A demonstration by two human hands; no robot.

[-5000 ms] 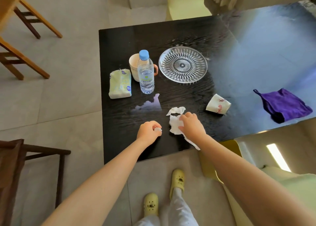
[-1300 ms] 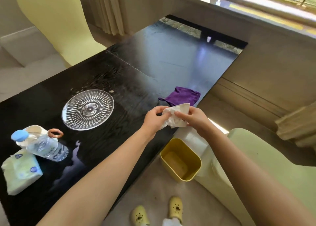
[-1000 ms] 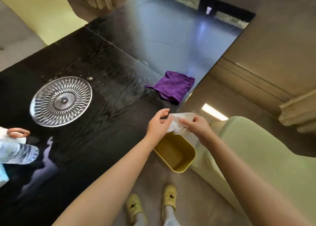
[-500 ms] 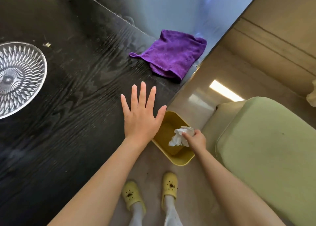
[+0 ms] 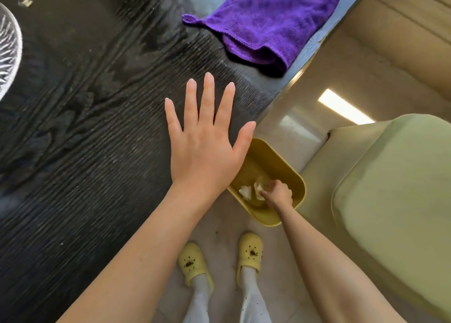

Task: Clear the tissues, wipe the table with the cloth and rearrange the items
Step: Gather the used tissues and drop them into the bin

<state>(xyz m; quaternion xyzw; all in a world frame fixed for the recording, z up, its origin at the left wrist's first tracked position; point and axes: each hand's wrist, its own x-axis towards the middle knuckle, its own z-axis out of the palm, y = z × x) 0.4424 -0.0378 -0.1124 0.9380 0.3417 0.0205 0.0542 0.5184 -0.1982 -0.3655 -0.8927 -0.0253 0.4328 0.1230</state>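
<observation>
My left hand [image 5: 203, 139] lies flat with fingers spread on the black table [image 5: 85, 151], near its right edge. My right hand [image 5: 277, 195] reaches down inside the yellow bin [image 5: 290, 176] on the floor, its fingers at crumpled white tissues [image 5: 253, 189] in the bin; whether it still grips them is unclear. A purple cloth [image 5: 271, 22] lies crumpled at the table's far right edge, beyond my left hand.
The rim of a clear glass plate [image 5: 9, 51] shows at the left edge. A pale green chair [image 5: 395, 193] stands right of the bin. My feet in yellow clogs [image 5: 219, 259] stand on the tiled floor below the table edge.
My hands carried the tissues from the table over to the bin. The left hand let go and spread flat on the table; the right hand went down into the bin with the tissues.
</observation>
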